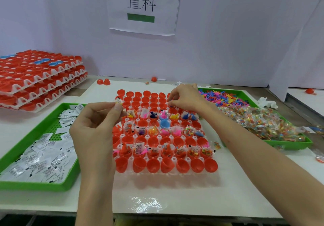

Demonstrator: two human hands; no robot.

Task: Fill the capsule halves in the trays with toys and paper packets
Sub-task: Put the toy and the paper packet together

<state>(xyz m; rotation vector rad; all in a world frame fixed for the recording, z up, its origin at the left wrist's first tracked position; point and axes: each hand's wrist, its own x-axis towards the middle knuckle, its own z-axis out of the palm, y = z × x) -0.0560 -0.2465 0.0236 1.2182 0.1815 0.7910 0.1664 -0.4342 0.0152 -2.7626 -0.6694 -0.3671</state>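
A white tray (pixel 172 159) of red capsule halves (pixel 153 166) lies in the middle of the table. Alternate rows hold small toys and paper packets; one half is blue (pixel 164 123). My left hand (pixel 94 126) hovers over the tray's left side and pinches a small white paper packet (pixel 118 101) between thumb and fingers. My right hand (pixel 185 97) is over the far rows, fingers curled and pinching something small that I cannot make out.
A green tray of white paper packets (pixel 43 152) sits at the left. A green tray (pixel 287 144) at the right holds colourful plastic toys and clear candy bags. Stacked trays of red halves (pixel 38 78) stand at the back left. Loose red halves (pixel 103 81) lie near the wall.
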